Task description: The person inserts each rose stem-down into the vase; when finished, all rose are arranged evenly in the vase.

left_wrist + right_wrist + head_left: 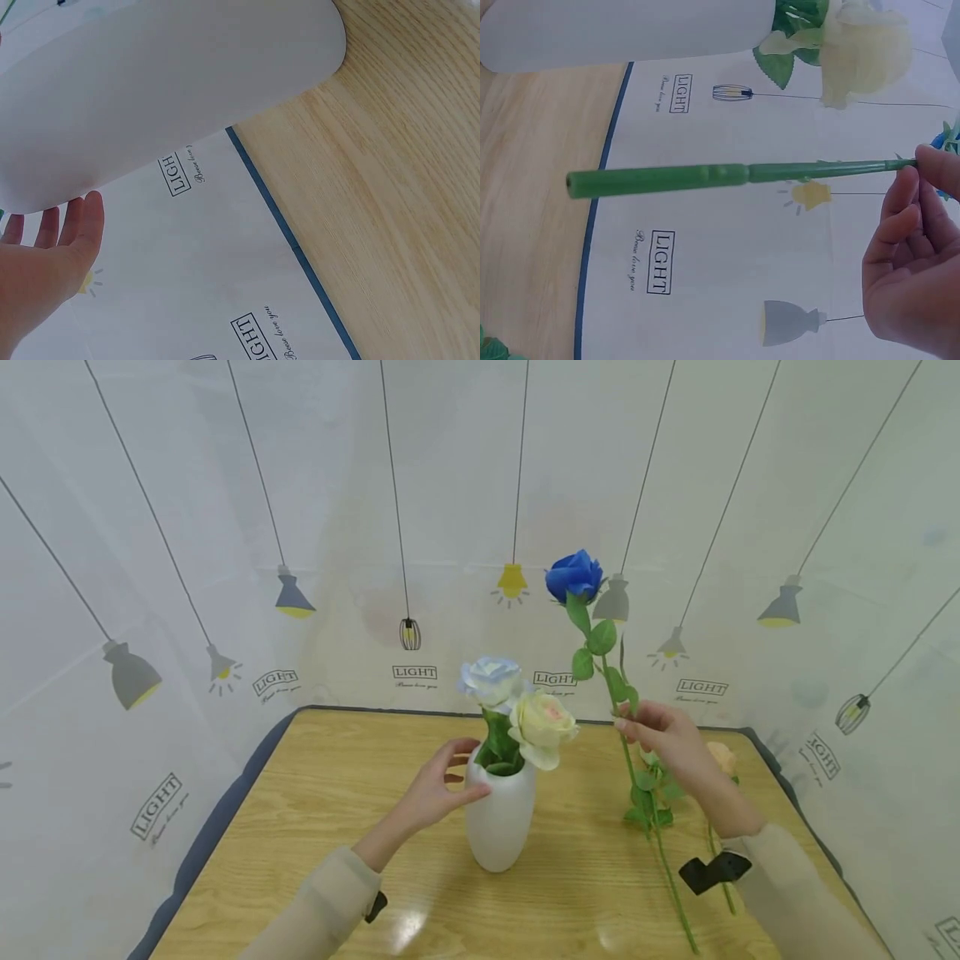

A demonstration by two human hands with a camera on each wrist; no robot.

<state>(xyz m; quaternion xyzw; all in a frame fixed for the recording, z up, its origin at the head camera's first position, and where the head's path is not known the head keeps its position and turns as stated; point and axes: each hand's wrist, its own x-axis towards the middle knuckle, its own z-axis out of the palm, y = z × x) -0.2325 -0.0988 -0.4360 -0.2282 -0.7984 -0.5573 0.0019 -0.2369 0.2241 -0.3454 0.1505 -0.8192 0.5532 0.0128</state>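
Observation:
A white vase [500,818] stands upright on the table, holding a pale blue-white rose [491,682] and a cream rose [543,727]. My left hand [438,787] touches the vase near its rim, thumb in front and fingers at the far left side; in the left wrist view its fingertips meet the vase [172,82]. My right hand [675,747] pinches the stem of a blue rose [574,577], held upright to the right of the vase. In the right wrist view the right hand [919,255] grips the green stem [667,180], whose lower end hangs free.
On the right of the wooden table [337,827] lie more flowers, among them a peach one [722,758] with green leaves [651,810], partly behind the right hand and forearm. A white printed cloth [345,527] rises beyond the table edges.

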